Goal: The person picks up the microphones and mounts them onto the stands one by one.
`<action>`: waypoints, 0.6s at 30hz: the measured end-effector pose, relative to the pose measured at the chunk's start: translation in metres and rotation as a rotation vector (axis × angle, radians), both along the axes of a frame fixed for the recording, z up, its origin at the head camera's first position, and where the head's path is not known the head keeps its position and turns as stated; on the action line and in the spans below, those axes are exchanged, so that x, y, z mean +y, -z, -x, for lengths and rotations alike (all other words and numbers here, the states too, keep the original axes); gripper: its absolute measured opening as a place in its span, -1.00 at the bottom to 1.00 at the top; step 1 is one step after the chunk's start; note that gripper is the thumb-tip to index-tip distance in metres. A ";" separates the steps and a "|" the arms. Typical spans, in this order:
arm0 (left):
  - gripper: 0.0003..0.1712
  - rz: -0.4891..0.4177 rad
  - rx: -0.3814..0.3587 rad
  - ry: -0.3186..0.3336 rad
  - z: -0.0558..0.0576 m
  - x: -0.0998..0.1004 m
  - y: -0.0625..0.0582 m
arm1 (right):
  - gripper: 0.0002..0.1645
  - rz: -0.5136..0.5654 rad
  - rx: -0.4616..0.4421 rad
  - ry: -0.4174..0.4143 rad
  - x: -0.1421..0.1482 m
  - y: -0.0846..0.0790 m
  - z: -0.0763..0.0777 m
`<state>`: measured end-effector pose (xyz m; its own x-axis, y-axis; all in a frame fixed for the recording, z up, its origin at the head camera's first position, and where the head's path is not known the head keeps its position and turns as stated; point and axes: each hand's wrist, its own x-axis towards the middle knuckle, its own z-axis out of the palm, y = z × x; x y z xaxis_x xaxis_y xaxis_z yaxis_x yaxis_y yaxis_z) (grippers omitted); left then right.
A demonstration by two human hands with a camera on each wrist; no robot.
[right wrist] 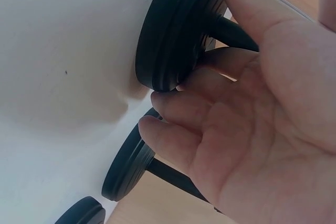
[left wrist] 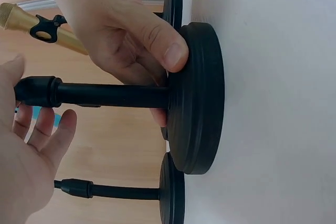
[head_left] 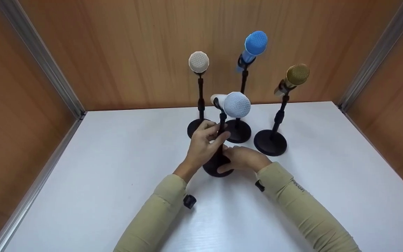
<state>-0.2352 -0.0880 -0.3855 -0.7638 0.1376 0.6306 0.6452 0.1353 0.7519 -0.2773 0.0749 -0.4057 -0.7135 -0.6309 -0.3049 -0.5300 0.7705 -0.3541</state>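
A white microphone (head_left: 237, 104) is clipped on a black desktop stand (left wrist: 113, 95) near the middle of the white table. My left hand (head_left: 201, 144) grips the upper pole, thumb on one side and fingers on the other. Lower down, my right hand (head_left: 244, 158) holds the round base (left wrist: 205, 98), its thumb on the upper face. Other right-hand fingers reach behind the pole and along the base's edge in the right wrist view. Whether the base touches the table cannot be told.
Behind stand a cream microphone (head_left: 199, 62), a blue microphone (head_left: 256, 42) and, to the right, a gold microphone (head_left: 297, 74), each on a black round-based stand. Wooden panels (head_left: 135, 56) enclose the white table (head_left: 117, 157) at the back and sides.
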 end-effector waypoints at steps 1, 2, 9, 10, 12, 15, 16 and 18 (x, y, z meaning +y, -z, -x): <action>-0.73 -0.004 0.012 -0.001 0.004 0.000 0.004 | 0.03 0.001 0.000 -0.001 0.000 0.000 0.000; -0.75 -0.002 0.023 -0.008 0.007 0.001 0.008 | 0.03 0.004 0.001 -0.001 0.000 0.000 0.000; -0.76 0.049 0.054 -0.094 0.025 0.000 0.026 | -0.03 0.017 -0.020 0.018 0.000 0.002 0.001; -0.75 0.055 0.052 -0.106 0.025 0.000 0.025 | -0.02 0.016 -0.025 0.022 0.000 0.002 0.001; -0.74 0.068 0.047 -0.129 0.025 0.001 0.025 | -0.01 0.012 -0.029 0.027 0.000 0.002 0.002; -0.72 0.086 0.025 -0.150 0.024 0.002 0.024 | 0.00 0.008 -0.035 0.033 0.000 0.002 0.002; -0.71 0.091 0.017 -0.153 0.024 0.003 0.023 | 0.00 0.007 -0.038 0.035 0.000 0.002 0.002; -0.70 0.095 0.004 -0.155 0.024 0.004 0.022 | 0.01 0.011 -0.041 0.040 0.000 0.001 0.001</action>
<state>-0.2591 -0.0841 -0.4071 -0.7781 0.0778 0.6233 0.6140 0.3035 0.7287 -0.2787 0.0749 -0.4070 -0.7252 -0.6056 -0.3276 -0.4835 0.7866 -0.3839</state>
